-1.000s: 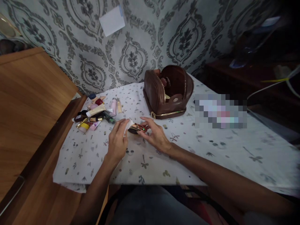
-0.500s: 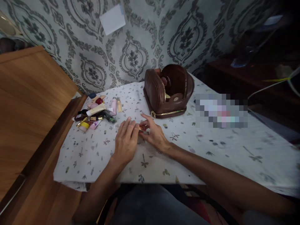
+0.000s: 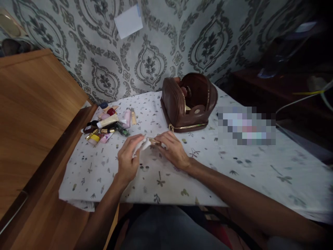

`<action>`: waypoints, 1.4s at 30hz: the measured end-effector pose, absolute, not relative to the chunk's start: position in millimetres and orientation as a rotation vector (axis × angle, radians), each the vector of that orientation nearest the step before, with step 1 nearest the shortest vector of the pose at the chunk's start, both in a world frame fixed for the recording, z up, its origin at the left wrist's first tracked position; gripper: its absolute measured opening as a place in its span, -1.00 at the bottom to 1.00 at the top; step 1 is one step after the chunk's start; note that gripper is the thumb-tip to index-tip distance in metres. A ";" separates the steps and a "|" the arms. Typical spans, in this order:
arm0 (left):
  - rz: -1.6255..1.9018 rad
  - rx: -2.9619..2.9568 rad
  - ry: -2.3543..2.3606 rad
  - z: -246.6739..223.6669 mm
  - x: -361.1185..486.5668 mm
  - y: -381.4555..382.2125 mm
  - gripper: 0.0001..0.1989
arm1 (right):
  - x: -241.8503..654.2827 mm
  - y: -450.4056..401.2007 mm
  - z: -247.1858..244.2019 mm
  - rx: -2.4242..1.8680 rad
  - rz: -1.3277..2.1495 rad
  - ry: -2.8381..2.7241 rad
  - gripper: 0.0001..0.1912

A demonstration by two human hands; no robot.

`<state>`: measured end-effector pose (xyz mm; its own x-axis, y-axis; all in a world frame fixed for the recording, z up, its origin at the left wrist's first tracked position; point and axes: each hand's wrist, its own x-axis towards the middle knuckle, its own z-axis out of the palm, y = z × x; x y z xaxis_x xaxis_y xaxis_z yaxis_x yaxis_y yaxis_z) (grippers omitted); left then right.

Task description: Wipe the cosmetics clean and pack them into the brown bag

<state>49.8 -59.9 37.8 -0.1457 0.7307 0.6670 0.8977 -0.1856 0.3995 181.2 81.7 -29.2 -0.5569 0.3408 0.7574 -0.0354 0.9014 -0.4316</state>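
Note:
My left hand (image 3: 128, 157) is closed on a crumpled white tissue (image 3: 141, 145), held up against a thin, flat item with a gold-toned edge (image 3: 154, 141). That small item is pinched in my right hand (image 3: 173, 151); my fingers cover much of it, and its exact kind cannot be made out. Behind my right hand stands a brown leather cosmetic bag (image 3: 173, 106), unzipped with its top open and a few items showing inside. Left of the bag lies a pile of cosmetics, among them a cream-coloured tube (image 3: 107, 121), a pink tube (image 3: 127, 117) and a dark red jar (image 3: 111, 111).
A patterned white cloth (image 3: 109, 173) covers the table, which meets a wallpapered wall (image 3: 151, 66). On the left rises a wooden panel (image 3: 33, 104). A pixelated patch (image 3: 247, 126) hides something right of the bag, near a thin white cable (image 3: 293, 100).
My left hand has drawn back a little to the left and turned, so the white tissue now shows. The item in my right hand has tilted to show its thin edge.

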 end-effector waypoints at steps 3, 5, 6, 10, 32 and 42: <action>-1.245 -1.739 -2.019 26.9 35.9 -62.5 -0.71 | 180.5 80.1 -31.3 -0.125 0.313 -2.268 -0.82; -1.255 -1.665 -2.133 16.3 29.7 -62.0 -0.71 | 180.0 77.7 -33.8 -0.044 0.308 -2.358 -0.83; -1.267 -1.645 -2.180 11.3 27.4 -61.8 -0.72 | 179.9 76.5 -35.0 0.007 0.337 -2.387 -0.87; -1.319 -1.652 -2.284 -0.7 21.0 -65.1 -0.76 | 180.9 73.8 -37.9 0.114 0.483 -2.382 -0.74; -1.017 -2.286 -2.222 5.0 -22.1 -34.0 -0.76 | 171.9 70.7 -49.2 -0.515 0.617 -2.444 -0.12; -0.997 -2.141 -2.238 -1.8 -3.3 -82.8 -0.69 | 173.0 72.2 -48.7 -0.452 0.607 -2.443 -0.17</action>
<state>-3.3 -82.8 -1.8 -0.1305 0.9366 0.3251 0.8680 -0.0506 0.4940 173.0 72.2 -48.7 -0.7768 0.4406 0.4499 0.1786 0.8392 -0.5136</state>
